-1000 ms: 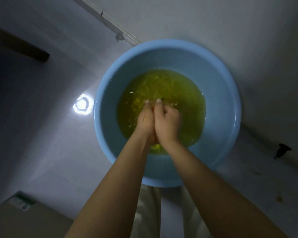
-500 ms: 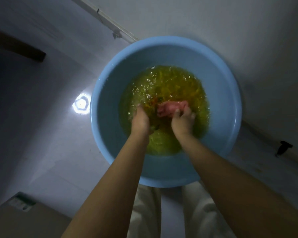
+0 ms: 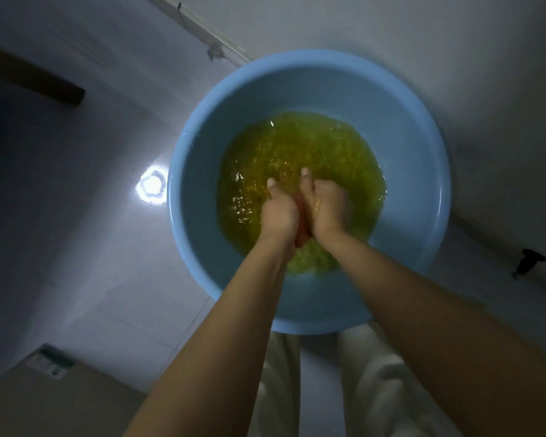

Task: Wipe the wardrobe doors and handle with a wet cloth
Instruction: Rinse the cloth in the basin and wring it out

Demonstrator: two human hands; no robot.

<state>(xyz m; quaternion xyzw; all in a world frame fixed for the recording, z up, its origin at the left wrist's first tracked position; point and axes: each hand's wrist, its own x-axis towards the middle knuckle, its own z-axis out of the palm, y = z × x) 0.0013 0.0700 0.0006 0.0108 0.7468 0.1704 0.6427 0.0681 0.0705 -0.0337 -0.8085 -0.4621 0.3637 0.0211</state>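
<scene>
Both hands meet over the middle of the basin: the left hand (image 3: 278,212) and the right hand (image 3: 327,205) are curled against each other, squeezing a reddish cloth (image 3: 301,228) of which only a sliver shows between the palms. Soaked, the cloth is likely soft, limp and heavier than when dry, slippery with water and prone to drip; bunching it whole in the fists, as here, looks the surest hold for wringing. Around the hands lies rippled yellow-green water (image 3: 297,146), held in a round blue basin (image 3: 202,146) standing on the pale floor (image 3: 92,247). No wardrobe is in sight, so wiping appears not yet begun.
</scene>
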